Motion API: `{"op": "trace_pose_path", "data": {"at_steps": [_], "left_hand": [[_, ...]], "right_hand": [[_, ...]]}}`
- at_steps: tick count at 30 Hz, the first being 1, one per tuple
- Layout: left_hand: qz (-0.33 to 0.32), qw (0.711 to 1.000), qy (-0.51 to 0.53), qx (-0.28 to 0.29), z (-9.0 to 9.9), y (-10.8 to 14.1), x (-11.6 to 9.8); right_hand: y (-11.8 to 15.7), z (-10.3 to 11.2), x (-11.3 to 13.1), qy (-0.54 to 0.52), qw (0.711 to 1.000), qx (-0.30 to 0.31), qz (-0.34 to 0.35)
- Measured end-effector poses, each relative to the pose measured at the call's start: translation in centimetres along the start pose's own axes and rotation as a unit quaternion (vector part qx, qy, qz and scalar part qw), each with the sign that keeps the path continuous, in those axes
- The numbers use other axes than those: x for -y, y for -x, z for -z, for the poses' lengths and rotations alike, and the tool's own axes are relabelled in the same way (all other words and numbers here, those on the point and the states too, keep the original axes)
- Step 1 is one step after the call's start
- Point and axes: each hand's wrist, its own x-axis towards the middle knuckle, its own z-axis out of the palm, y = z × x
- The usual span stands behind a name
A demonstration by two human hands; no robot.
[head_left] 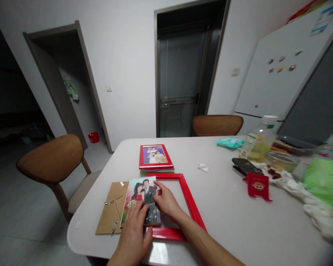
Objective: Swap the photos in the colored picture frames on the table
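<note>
A photo print point(148, 192) of two people lies across the left part of an empty red frame point(192, 203) and over the right side of a brown backing board point(108, 214) with metal clips. My left hand point(134, 229) rests on the lower part of the photo with its fingers spread. At the photo's right edge, my right hand point(166, 199) grips it, thumb and fingers on the border. Behind them, a red-framed picture point(155, 167) tops a small stack.
A crumpled tissue point(203, 167) lies right of the stack. Farther right are a teal packet point(230, 142), a bottle point(256, 142), a black object point(245, 166), a red card point(258, 186) and a green bag point(324, 181). Chairs point(55, 159) stand left and behind the table point(238, 229).
</note>
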Motion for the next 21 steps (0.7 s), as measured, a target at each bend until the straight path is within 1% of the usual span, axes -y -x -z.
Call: {"op": "trace_pose_path", "data": {"at_steps": [2,4,6,7,8,10,11,12,14,15,16,17,18,19,21], "left_hand": [[-0.008,1.000,0.006,-0.025,-0.1,-0.5,0.1],[-0.020,0.997,0.034,-0.069,0.2,-1.0,0.5],[-0.027,0.989,0.090,-0.114,0.9,-1.5,0.7],[-0.020,0.983,0.128,-0.134,1.4,-1.8,0.6],[-0.002,0.974,0.169,-0.153,1.9,-2.0,0.4],[0.070,0.943,0.262,-0.190,2.7,-2.3,-0.5],[0.120,0.919,0.315,-0.205,3.0,-2.4,-1.2],[0.169,0.889,0.370,-0.213,3.1,-2.4,-1.9],[0.244,0.821,0.471,-0.209,3.0,-2.5,-3.6],[0.266,0.792,0.512,-0.199,2.8,-2.5,-4.3],[0.277,0.771,0.541,-0.188,2.5,-2.5,-4.9],[0.280,0.760,0.559,-0.179,2.1,-2.5,-5.3],[0.277,0.756,0.567,-0.172,1.7,-2.5,-5.4],[0.268,0.758,0.571,-0.164,1.3,-2.5,-5.4],[0.242,0.769,0.573,-0.146,0.7,-2.5,-4.8]], "right_hand": [[0.2,-0.7,1.1,-0.068,0.997,-0.016,0.016],[0.7,-0.9,2.7,-0.130,0.990,-0.013,0.048],[1.5,-0.7,4.2,-0.194,0.978,0.002,0.073],[1.8,-0.5,4.7,-0.224,0.971,0.007,0.080],[2.1,-0.3,5.0,-0.247,0.966,0.007,0.081],[2.4,0.2,4.6,-0.259,0.964,-0.013,0.064],[2.6,0.4,4.0,-0.250,0.967,-0.031,0.040],[2.7,0.6,3.3,-0.243,0.969,-0.046,0.005],[3.0,0.8,1.9,-0.269,0.959,-0.049,-0.070],[3.2,0.9,1.3,-0.302,0.948,-0.037,-0.096],[3.3,1.1,0.9,-0.339,0.934,-0.027,-0.108],[3.4,1.3,0.6,-0.371,0.923,-0.023,-0.105],[3.5,1.7,0.5,-0.392,0.915,-0.028,-0.092],[3.5,2.2,0.4,-0.398,0.913,-0.039,-0.080],[3.3,3.8,0.2,-0.371,0.924,-0.055,-0.076]]}}
